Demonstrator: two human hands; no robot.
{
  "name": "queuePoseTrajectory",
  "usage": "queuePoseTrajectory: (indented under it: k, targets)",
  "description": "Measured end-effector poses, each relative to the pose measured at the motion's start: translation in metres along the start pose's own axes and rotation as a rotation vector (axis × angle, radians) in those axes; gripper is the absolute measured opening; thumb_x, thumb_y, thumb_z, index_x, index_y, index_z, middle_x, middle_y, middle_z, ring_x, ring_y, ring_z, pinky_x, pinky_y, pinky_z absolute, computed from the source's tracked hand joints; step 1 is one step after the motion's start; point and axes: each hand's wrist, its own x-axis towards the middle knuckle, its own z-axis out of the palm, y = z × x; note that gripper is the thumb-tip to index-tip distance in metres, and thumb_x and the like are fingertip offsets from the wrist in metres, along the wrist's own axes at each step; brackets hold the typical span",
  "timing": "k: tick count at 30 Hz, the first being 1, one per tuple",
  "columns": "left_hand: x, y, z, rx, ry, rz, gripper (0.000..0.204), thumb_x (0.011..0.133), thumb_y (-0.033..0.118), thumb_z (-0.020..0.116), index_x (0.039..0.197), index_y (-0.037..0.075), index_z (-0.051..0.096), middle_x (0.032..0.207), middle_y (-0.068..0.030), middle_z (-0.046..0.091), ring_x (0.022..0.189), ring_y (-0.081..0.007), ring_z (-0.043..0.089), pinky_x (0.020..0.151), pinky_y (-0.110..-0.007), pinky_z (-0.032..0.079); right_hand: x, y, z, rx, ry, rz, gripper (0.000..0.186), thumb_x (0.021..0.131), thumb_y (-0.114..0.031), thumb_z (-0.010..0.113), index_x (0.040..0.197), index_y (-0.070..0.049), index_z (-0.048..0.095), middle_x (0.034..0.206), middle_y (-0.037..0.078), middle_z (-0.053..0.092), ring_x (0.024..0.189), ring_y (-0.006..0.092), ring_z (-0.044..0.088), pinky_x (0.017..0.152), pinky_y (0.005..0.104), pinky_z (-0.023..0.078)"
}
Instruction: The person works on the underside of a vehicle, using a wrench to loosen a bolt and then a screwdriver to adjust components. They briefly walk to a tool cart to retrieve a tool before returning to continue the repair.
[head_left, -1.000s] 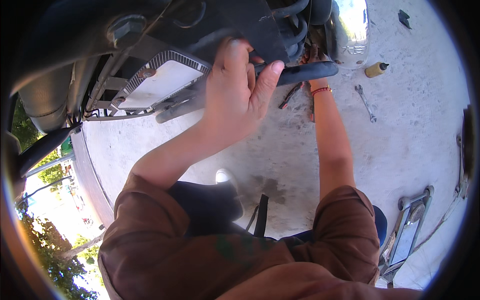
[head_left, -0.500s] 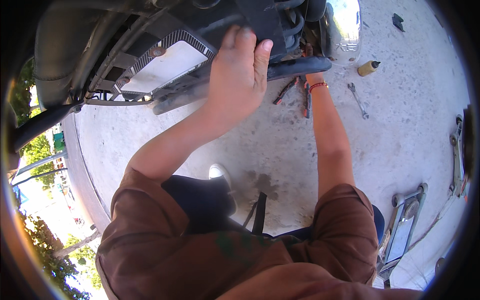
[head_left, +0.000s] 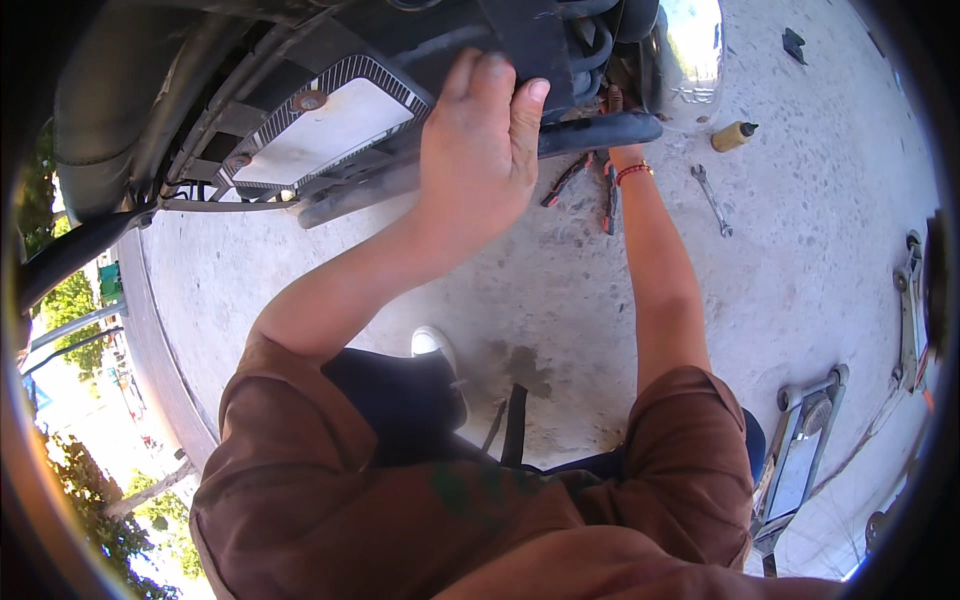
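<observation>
Your left hand (head_left: pixel 475 165) was curled in front of the black bar (head_left: pixel 600 133) near the chrome cover (head_left: pixel 690 75), your right hand (head_left: pixel 627 157) reached behind the bar, and neither grip's hold could be determined.

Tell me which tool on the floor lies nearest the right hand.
The pliers with red-and-black handles, spread near the right hand; the silver metal wrench lies farther right.
</observation>
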Motion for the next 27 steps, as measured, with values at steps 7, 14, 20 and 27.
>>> queuePoseTrajectory:
  k: [7, 14, 20, 27]
  targets:
    - [0.0, -0.002, 0.0, -0.002, 0.012, 0.019, 0.023, 0.095, 0.016, 0.055, 0.084, 0.0, 0.044, 0.08, -0.0167, 0.046, 0.063, -0.0376, 0.049, 0.055, -0.041, 0.041, 0.002, -0.009, -0.004, 0.219, -0.096, 0.147, 0.026, 0.095, -0.03, 0.06, 0.085, -0.006, 0.061, 0.059, -0.003, 0.044, 0.05, 0.0093, 0.036, 0.049, 0.0262, 0.034]
    - [0.003, 0.0, 0.002, -0.025, -0.013, 0.004, 0.02, 0.095, 0.016, 0.055, 0.088, 0.0, 0.045, 0.083, -0.0171, 0.046, 0.065, -0.0391, 0.051, 0.056, -0.042, 0.043, -0.031, -0.023, -0.031, 0.103, -0.04, 0.205, 0.021, 0.088, -0.023, 0.066, 0.094, -0.003, 0.061, 0.079, 0.007, 0.06, 0.076, 0.0207, 0.057, 0.07, 0.0321, 0.048]
    - [-0.008, -0.007, -0.002, 0.016, 0.01, -0.005, 0.015, 0.095, 0.015, 0.054, 0.097, 0.001, 0.049, 0.095, -0.0176, 0.05, 0.066, -0.037, 0.052, 0.058, -0.041, 0.045, -0.124, -0.07, -0.047, -1.152, -0.022, -0.155, 0.036, 0.077, -0.028, 0.071, 0.099, -0.002, 0.059, 0.098, 0.016, 0.061, 0.09, 0.0315, 0.06, 0.079, 0.0409, 0.05]
    - [-0.037, -0.009, 0.01, -0.323, 0.122, 0.206, 0.03, 0.087, 0.002, 0.06, 0.114, -0.006, 0.051, 0.116, -0.0208, 0.05, 0.075, -0.0207, 0.06, 0.062, -0.027, 0.05, -0.129, -0.069, -0.063, -1.162, -0.198, 0.063, 0.036, 0.072, -0.03, 0.074, 0.089, 0.0, 0.063, 0.084, 0.012, 0.066, 0.076, 0.0326, 0.064, 0.069, 0.0397, 0.052]
